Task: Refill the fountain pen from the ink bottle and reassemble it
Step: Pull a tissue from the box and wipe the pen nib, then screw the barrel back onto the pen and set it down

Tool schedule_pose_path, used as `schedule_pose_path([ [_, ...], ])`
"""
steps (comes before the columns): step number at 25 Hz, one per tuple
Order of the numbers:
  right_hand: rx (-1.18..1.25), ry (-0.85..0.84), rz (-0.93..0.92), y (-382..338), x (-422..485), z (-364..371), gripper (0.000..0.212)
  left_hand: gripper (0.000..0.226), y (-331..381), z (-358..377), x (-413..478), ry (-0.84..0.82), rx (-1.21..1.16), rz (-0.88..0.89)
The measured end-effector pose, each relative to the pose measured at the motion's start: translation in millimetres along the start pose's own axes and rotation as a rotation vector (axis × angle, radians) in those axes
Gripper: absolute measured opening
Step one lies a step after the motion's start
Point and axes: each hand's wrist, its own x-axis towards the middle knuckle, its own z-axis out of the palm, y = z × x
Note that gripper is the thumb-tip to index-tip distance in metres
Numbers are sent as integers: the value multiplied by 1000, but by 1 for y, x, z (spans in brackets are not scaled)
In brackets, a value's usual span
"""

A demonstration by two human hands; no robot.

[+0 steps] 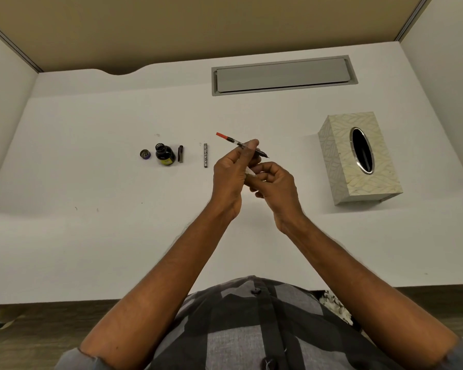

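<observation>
My left hand (231,173) grips the pen's inner section (231,140) above the desk. Its red converter end points up-left and its nib (264,155) points right. My right hand (274,184) is curled just below the nib, pinching a small white scrap that looks like tissue (250,171). The open ink bottle (165,154) stands on the desk at the left. Its cap (145,154) lies to the left of it and a short dark pen part (180,153) to the right. A silver pen barrel (205,155) lies between the bottle and my hands.
A patterned tissue box (358,158) sits to the right of my hands. A grey cable hatch (282,75) is set into the white desk (91,182) at the back. Partition walls close in both sides.
</observation>
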Motion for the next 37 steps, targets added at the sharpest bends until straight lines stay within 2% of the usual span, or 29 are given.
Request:
schedule_pose_path([
  [3, 24, -52, 21, 7, -5, 9, 22, 14, -4, -15, 2, 34, -5, 9],
  [6, 116, -201, 36, 13, -8, -4, 15, 17, -9, -25, 6, 50, -208, -64],
  [9, 142, -308, 89, 22, -3, -20, 21, 18, -13, -41, 8, 88, -268, -113],
  [14, 47, -208, 163, 29, 32, -26, 19, 17, -22, -64, 0, 118, -313, -173],
  [16, -69, -165, 136, 30, 52, -15, 16, 31, -21, -76, -1, 151, -325, -180],
  [18, -235, -147, 70, 31, 72, 4, 14, 44, -21, -88, -1, 205, -325, -188],
  [21, -506, -217, -114, 32, 100, 44, 20, 31, -23, -105, 1, 249, -287, -186],
  [24, -825, -347, -468, 38, 128, 77, 36, 20, -23, -121, 4, 291, -305, -200],
  [27, -1180, -499, -748, 42, 161, 93, 46, 24, -20, -131, 10, 333, -306, -227],
  [29, -1350, -544, -816, 39, 180, 97, 39, 26, -17, -134, 14, 343, -317, -248],
  [32, -1401, -546, -913, 34, 195, 96, 25, 25, -15, -136, 23, 365, -334, -269],
  [34, -1464, -514, -938, 33, 195, 90, 23, 23, -14, -134, 28, 393, -335, -274],
  [36, -1433, -464, -837, 32, 190, 82, 21, 19, -15, -133, 33, 403, -315, -273],
  [37, -1327, -428, -729, 30, 184, 79, 19, 18, -15, -133, 35, 399, -307, -270],
])
